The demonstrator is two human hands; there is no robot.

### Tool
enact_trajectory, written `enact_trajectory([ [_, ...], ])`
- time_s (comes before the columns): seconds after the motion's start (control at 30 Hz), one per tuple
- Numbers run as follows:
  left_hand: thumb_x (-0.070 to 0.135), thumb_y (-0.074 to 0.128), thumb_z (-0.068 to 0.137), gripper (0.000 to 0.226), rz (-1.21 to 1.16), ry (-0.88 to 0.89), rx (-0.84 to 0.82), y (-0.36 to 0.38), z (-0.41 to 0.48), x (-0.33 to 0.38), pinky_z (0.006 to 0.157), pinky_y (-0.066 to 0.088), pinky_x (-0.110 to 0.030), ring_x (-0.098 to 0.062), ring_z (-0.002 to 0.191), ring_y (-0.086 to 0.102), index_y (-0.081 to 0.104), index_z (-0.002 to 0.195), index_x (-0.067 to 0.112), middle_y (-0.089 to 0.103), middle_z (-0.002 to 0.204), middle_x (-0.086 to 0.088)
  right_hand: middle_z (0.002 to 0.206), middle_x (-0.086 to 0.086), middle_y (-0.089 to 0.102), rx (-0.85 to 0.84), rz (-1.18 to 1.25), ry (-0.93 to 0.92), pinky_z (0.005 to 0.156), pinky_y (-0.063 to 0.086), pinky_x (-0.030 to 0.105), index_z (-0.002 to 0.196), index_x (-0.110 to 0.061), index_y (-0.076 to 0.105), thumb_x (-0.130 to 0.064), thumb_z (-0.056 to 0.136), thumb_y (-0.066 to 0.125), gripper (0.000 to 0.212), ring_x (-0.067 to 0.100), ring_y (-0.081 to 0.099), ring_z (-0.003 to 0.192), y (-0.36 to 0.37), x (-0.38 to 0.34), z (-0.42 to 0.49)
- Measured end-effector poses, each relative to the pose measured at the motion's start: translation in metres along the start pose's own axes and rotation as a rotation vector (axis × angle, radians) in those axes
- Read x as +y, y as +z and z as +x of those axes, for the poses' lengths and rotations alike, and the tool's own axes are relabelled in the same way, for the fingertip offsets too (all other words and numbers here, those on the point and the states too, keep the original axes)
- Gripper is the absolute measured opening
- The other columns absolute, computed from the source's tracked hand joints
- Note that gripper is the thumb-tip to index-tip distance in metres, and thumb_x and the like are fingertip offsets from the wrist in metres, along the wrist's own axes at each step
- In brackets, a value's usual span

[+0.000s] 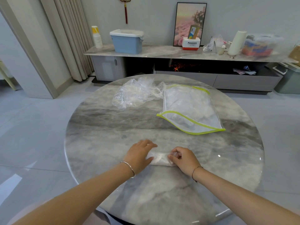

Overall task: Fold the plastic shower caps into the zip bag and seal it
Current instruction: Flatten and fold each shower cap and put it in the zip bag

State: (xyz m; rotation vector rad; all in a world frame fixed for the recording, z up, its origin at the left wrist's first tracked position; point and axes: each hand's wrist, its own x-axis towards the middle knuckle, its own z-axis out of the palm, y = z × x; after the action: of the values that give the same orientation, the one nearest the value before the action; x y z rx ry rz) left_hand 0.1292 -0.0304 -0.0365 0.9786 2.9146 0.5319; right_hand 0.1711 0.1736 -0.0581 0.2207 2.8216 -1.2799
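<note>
A folded clear shower cap (159,158) lies as a narrow strip on the round marble table (113,127), near its front middle. My left hand (139,154) presses flat on the strip's left end with straight fingers. My right hand (183,158) pinches the strip's right end with curled fingers. Farther back on the right lies the clear zip bag (190,108) with a yellow-green edge, its mouth open toward me and crumpled caps inside. A loose heap of clear shower caps (134,93) sits at the back left of the bag.
Behind the table runs a low marble-topped cabinet (154,52) with a blue lidded box (127,41), a framed picture (190,23), a paper roll (237,43) and other clutter. Grey tiled floor surrounds the table.
</note>
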Motion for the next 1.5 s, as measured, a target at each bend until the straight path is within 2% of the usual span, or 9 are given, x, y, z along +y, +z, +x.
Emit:
enact_trajectory([
  [0.13,0.042,0.033,0.092,0.048,0.145,0.357,-0.038,0.006,-0.006,0.003,0.098,0.044,-0.033,-0.018,0.117,0.057,0.056,0.128,0.021,0.057,0.132,0.001,0.046,-0.011,0.05,0.011,-0.031,0.009,0.057,0.04,0.023,0.068,-0.033,0.054,-0.025,0.081,0.07,0.023,0.002,0.046,0.05,-0.001,-0.002,0.002],
  [0.27,0.064,-0.011,0.074,0.09,0.234,0.305,-0.321,0.008,-0.018,0.007,0.117,0.002,-0.03,-0.015,0.146,0.007,0.011,0.151,0.024,0.007,0.158,0.004,0.047,-0.01,0.05,0.028,-0.029,0.01,0.057,0.041,0.022,0.069,-0.031,0.055,-0.024,0.08,0.07,0.02,0.002,0.046,0.051,-0.003,-0.004,0.001],
  [0.57,0.069,-0.013,0.073,0.088,0.266,0.243,-0.376,0.012,-0.014,0.008,0.117,-0.001,-0.034,-0.016,0.146,0.001,0.005,0.15,0.03,-0.001,0.159,0.006,0.068,-0.008,0.056,0.096,-0.013,0.037,0.064,0.044,0.026,0.072,-0.028,0.055,-0.01,0.077,0.068,0.023,0.011,0.053,0.065,-0.014,-0.005,-0.001],
  [0.7,0.072,-0.014,0.071,0.092,0.274,0.158,-0.343,0.01,-0.013,0.009,0.116,0.006,-0.035,-0.019,0.143,0.014,0.012,0.149,0.032,0.008,0.158,0.005,0.085,-0.013,0.051,0.172,-0.148,-0.188,0.063,0.038,0.018,0.085,-0.028,0.055,-0.011,0.081,0.061,0.019,0.005,0.048,0.067,-0.016,-0.008,-0.006],
  [0.87,0.058,0.009,0.09,0.065,0.133,0.012,-0.3,-0.001,-0.007,0.006,0.099,0.03,-0.028,-0.018,0.124,0.037,0.032,0.144,0.03,0.035,0.142,0.004,0.102,-0.012,0.06,0.115,-0.348,-0.549,0.082,0.037,0.019,0.102,-0.024,0.064,-0.018,0.081,0.056,0.023,0.006,0.053,0.095,-0.007,-0.013,-0.011],
  [1.03,0.017,0.035,0.098,0.044,-0.121,-0.08,-0.373,-0.007,-0.003,0.0,0.103,0.032,-0.031,-0.022,0.124,0.039,0.038,0.142,0.021,0.041,0.131,-0.005,0.104,-0.009,0.063,-0.029,-0.474,-0.627,0.081,0.039,0.024,0.106,-0.021,0.064,-0.031,0.078,0.042,0.038,0.012,0.057,0.096,0.003,-0.011,-0.018],
  [1.2,0.002,0.04,0.085,0.063,0.079,0.024,-0.338,-0.012,-0.004,-0.001,0.095,0.031,-0.024,-0.018,0.122,0.036,0.036,0.143,0.026,0.035,0.138,0.002,0.114,-0.009,0.054,-0.096,-0.487,-0.579,0.084,0.025,0.019,0.122,-0.024,0.055,-0.032,0.085,0.052,0.038,0.011,0.047,0.105,0.006,-0.011,-0.014],
  [1.33,0.022,0.052,0.089,0.051,0.071,0.056,-0.304,-0.009,-0.004,-0.006,0.099,0.031,-0.024,-0.014,0.123,0.04,0.041,0.138,0.03,0.041,0.138,0.009,0.104,-0.008,0.056,-0.074,-0.399,-0.482,0.08,0.027,0.019,0.113,-0.023,0.062,-0.029,0.087,0.059,0.028,0.01,0.048,0.097,0.008,-0.016,-0.01],
  [1.5,0.036,0.065,0.085,0.021,-0.303,-0.145,-0.142,0.0,-0.001,-0.002,0.085,0.046,-0.027,-0.013,0.088,0.06,0.066,0.096,0.017,0.065,0.092,0.006,0.065,-0.01,0.053,-0.089,0.014,-0.175,0.063,0.039,0.021,0.087,-0.028,0.053,-0.023,0.086,0.065,0.013,0.006,0.046,0.06,0.008,-0.02,-0.009],
])
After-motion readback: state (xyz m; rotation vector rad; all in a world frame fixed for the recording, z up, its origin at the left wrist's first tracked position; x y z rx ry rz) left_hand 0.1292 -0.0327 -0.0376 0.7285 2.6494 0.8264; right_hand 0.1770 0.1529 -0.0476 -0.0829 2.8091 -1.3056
